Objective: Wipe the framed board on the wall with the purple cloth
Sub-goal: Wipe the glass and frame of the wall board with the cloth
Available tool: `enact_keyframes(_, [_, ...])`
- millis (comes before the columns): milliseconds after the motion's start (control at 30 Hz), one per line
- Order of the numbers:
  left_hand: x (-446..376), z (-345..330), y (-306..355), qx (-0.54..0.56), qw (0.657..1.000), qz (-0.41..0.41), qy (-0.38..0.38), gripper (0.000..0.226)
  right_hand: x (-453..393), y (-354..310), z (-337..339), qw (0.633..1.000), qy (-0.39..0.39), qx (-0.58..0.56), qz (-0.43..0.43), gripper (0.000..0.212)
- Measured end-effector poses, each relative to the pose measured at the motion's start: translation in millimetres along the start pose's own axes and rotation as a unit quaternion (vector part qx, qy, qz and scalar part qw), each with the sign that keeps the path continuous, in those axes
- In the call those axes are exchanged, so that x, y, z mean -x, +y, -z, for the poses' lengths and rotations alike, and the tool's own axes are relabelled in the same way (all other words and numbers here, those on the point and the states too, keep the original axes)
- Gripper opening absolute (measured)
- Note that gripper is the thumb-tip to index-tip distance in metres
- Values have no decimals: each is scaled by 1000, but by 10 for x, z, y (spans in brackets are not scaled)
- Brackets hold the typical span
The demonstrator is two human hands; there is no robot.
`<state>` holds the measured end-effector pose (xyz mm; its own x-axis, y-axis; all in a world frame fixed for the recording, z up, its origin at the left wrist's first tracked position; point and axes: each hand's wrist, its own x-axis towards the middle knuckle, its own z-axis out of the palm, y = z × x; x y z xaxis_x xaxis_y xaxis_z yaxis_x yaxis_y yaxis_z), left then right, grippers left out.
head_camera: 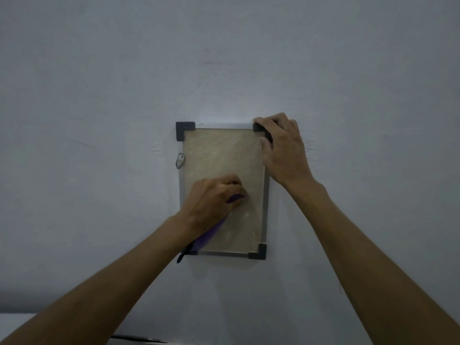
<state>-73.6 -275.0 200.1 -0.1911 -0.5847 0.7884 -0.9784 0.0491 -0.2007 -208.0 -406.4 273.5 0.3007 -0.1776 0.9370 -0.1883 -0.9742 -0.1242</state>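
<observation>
a: where does the wiping stand?

b: it looks to be in the middle of it. the left hand (214, 197) presses the purple cloth (211, 232) flat against the lower half of the board (219, 155), which hangs on the wall (99, 95). its fingers are curled over the bunched cloth and grip it. most of the cloth is hidden under the palm; a strip shows past the knuckles and a tail hangs down over the bottom left corner of the frame.

a: and the other hand?

b: the right hand (281, 148) holds the top right corner of the frame, fingers bent over the top edge and thumb on the front by the dark corner cap (260, 128). i judge it is steadying the board so it does not swing under the rubbing.

a: how much is done?

b: hard to say for sure. the light is dim and the tan surface is mottled, so i cannot tell clean from dusty. there are pale smears just right of and below the cloth, which may be wipe marks or residue. the upper half is uncovered and shows no obvious streaks.

a: so what is left?

b: by my reading, the upper part, the strip under the right hand, the grey frame rails and the corners. a small metal hanger (180, 160) sticks out at the left edge; the cloth could snag there.
</observation>
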Motion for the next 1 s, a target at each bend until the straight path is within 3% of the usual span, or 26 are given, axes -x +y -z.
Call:
enact_keyframes(267, [-193, -36, 34, 70, 973, 154, 158, 19, -147, 226, 293, 991, -127, -18, 46, 57])
enact_keyframes(467, [-24, -192, 209, 67, 990, 104, 71, 18, -160, 318, 345, 986, -151, -3, 74, 69])
enact_keyframes(700, [-294, -144, 158, 93, 965, 171, 176, 20, -150, 374, 316, 986, -142, 12, 87, 70])
enact_keyframes(900, [-50, -265, 315, 53, 992, 82, 79, 16, -116, 396, 277, 987, -130, 17, 93, 70])
enact_keyframes(1000, [-120, -234, 289, 44, 990, 97, 93, 16, -109, 385, 271, 987, -124, 32, 97, 71])
